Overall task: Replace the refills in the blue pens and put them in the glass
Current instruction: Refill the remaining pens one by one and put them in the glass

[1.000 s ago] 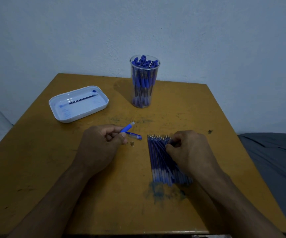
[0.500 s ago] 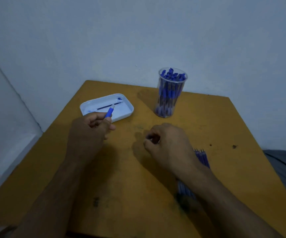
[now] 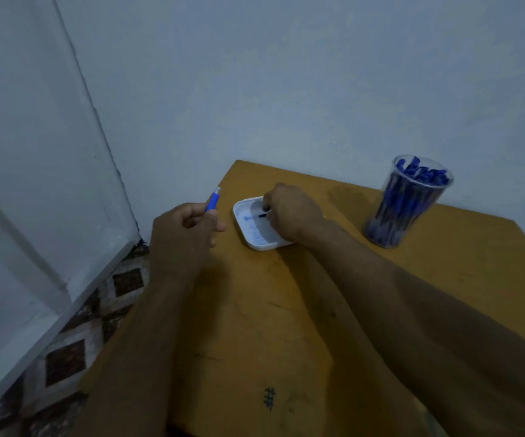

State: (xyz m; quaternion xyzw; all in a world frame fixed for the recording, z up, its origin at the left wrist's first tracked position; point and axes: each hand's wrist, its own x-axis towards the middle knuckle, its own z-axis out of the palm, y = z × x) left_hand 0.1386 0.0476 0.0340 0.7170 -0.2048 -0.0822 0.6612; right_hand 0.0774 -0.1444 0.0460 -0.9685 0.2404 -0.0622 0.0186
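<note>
Fingers of left hand (image 3: 183,234): curled round a blue pen barrel (image 3: 213,200), clamped on its lower part; upper end sticks up and away past the thumb, tilted toward the wall, pale tip at the top.
Fingers of right hand (image 3: 292,212): bent down into the white tray (image 3: 256,242), tips bunched at a thin dark refill (image 3: 262,215); pinch or mere touch cannot be told, since the knuckles hide the tips.
Refill: lies in the tray, only a short dark stretch showing left of the right hand, a pale blue smear beside it.
Left forearm: runs up from the lower edge, over the near left corner of the tabletop (image 3: 255,326), hand held above the left edge and just left of the tray.
Right forearm: crosses the tabletop from the lower right, wrist over the tray's right rim.
Tray: shallow, rounded corners, near the far left corner of the tabletop, faint blue marks on its floor.
Glass (image 3: 404,201): clear, upright, near the far right, well apart from the tray, packed with blue pens (image 3: 420,175) standing on end.
Tabletop: ochre, scuffed, a small dark hash-like mark (image 3: 269,398) near the front edge.
Floor (image 3: 75,339): patterned tiles with dark diamonds, left of the tabletop.
Wall (image 3: 286,74): plain pale, corner at the left.
</note>
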